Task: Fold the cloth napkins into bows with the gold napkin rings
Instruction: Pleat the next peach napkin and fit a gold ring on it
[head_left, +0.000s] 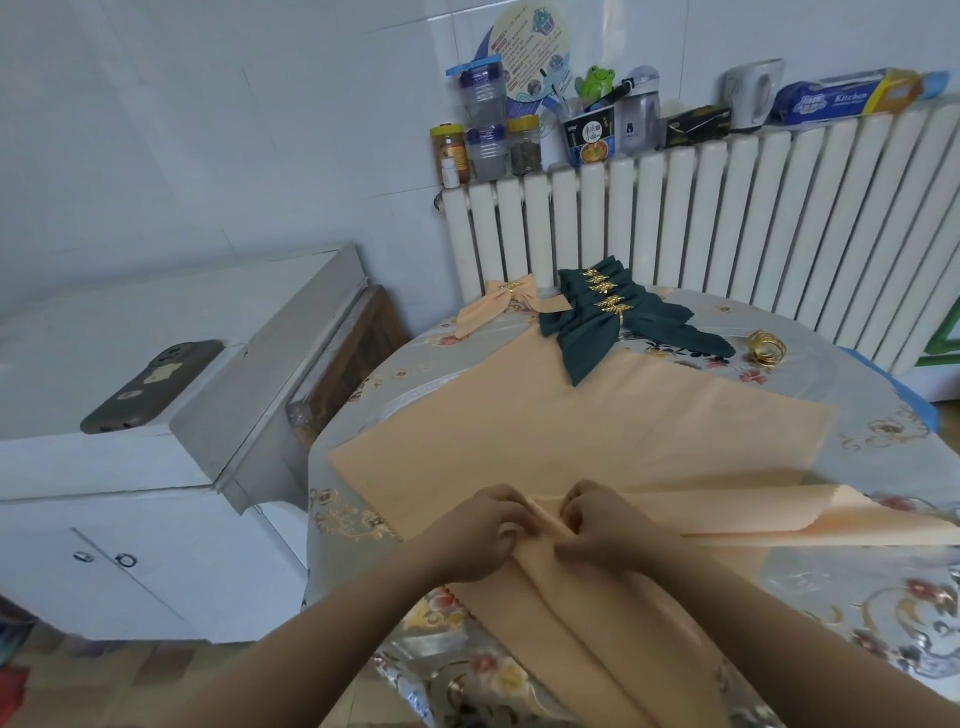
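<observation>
1. Pinching a pleat at the near middle of the peach napkin (571, 431), the left hand (475, 535) and right hand (597, 530) sit almost touching, fingers (506, 530) curled and clamped on a raised ridge of cloth.
2. That napkin lies spread across the tabletop (883, 597), its near end draped over the edge toward the person and its right-hand corner lifted and rolled over.
3. The cloth looks light, soft and limp: it will likely hold a crease only while pinched, so folds are best gathered close together at the centre line, where a ring would later sit.
4. It seems to have little stiffness, so any unsupported end will sag; the glossy table cover may let it slide.
5. A loose gold napkin ring (766, 349) rests at the far right, well apart from the hands.
6. Finished dark green bows (613, 312) with gold rings lie stacked at the far side, one overlapping the napkin's far corner; a finished peach bow (498, 304) sits just left of them.
7. Behind the table stands a white radiator (727, 218) with jars and boxes on top; a phone (150, 387) lies on a white cabinet (104, 493) to the left.
</observation>
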